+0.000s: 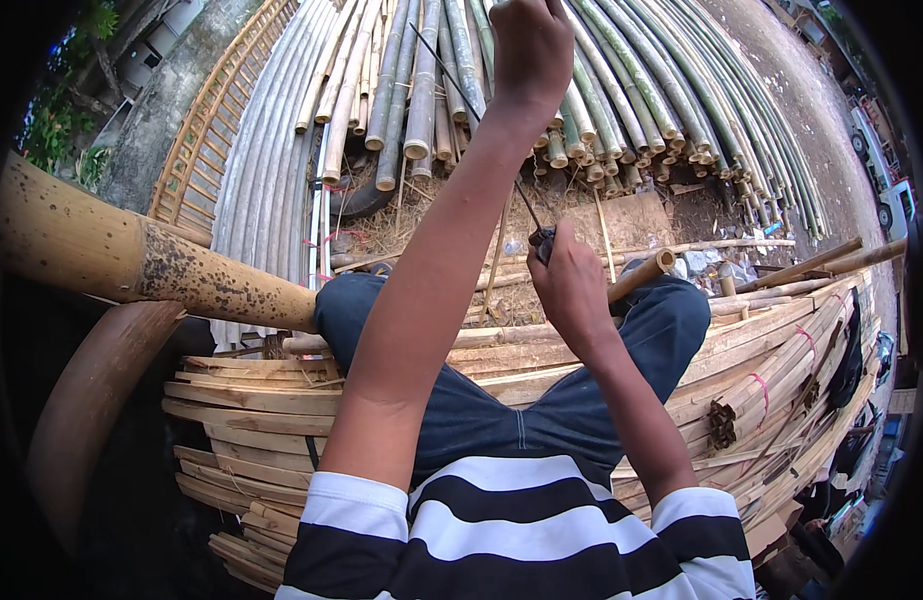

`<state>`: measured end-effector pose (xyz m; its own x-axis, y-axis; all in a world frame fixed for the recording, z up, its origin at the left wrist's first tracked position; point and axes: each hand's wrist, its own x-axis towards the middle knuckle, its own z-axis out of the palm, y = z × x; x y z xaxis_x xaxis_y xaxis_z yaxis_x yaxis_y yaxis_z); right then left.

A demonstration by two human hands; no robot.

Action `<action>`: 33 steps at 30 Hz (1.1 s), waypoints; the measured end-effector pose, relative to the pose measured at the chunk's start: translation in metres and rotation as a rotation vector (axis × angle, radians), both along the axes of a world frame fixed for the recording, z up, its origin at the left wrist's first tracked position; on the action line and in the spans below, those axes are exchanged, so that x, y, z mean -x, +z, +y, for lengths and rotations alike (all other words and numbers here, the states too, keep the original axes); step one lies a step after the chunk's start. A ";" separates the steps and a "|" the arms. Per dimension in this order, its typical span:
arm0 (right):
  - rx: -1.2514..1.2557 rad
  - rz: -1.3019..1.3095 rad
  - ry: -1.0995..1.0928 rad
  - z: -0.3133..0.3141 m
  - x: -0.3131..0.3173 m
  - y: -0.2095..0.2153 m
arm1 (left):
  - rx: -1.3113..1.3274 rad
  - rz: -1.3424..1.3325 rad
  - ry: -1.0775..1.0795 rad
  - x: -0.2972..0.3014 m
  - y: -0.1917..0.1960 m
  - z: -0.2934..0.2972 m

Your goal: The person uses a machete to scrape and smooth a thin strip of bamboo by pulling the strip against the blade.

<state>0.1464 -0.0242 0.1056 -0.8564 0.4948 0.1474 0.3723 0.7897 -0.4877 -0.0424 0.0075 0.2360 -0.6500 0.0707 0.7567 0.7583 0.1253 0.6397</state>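
Note:
My right hand (572, 290) is closed around the black handle (545, 243) of a long tool. From it a thin dark rod or edge-on blade (447, 75) runs up and to the left, passing behind my left forearm. Its exact kind is not clear. Raised at the top of the picture, my left hand (534, 50) is closed, partly cut off by the edge; anything in its fingers is hidden. Beside my right wrist, a short bamboo tube (642, 275) lies by my right knee, its hollow end facing up and right.
Ahead lie many long bamboo poles (422, 100), cut ends toward me. Split bamboo strips (262, 420) are stacked around my seat. A thick spotted bamboo pole (212, 270) reaches my left knee. A bamboo ladder-like frame (217, 110) stands far left; vehicles (887, 180) are far right.

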 end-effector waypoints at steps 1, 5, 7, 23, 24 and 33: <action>0.003 0.002 -0.002 -0.002 -0.004 -0.008 | 0.025 -0.029 0.006 -0.003 0.002 -0.002; 0.153 -0.226 0.005 -0.022 -0.041 -0.092 | -0.062 0.033 -0.022 0.004 -0.006 0.003; 0.203 -0.300 0.066 -0.025 -0.076 -0.155 | -0.071 0.006 -0.036 -0.003 -0.013 0.003; 0.072 0.007 -0.031 -0.005 -0.009 -0.033 | -0.096 -0.120 -0.578 0.005 -0.004 0.007; 0.115 -0.065 -0.039 -0.009 -0.018 -0.054 | -0.137 -0.245 -0.693 -0.005 -0.004 0.008; 0.059 -0.315 0.148 -0.020 -0.093 -0.169 | -0.059 0.025 -0.228 0.009 -0.007 0.004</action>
<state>0.2389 -0.0447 -0.0630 -0.9183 0.3620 -0.1602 0.3954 0.8201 -0.4137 -0.0511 0.0110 0.2292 -0.6035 0.1687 0.7793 0.7782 -0.0883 0.6217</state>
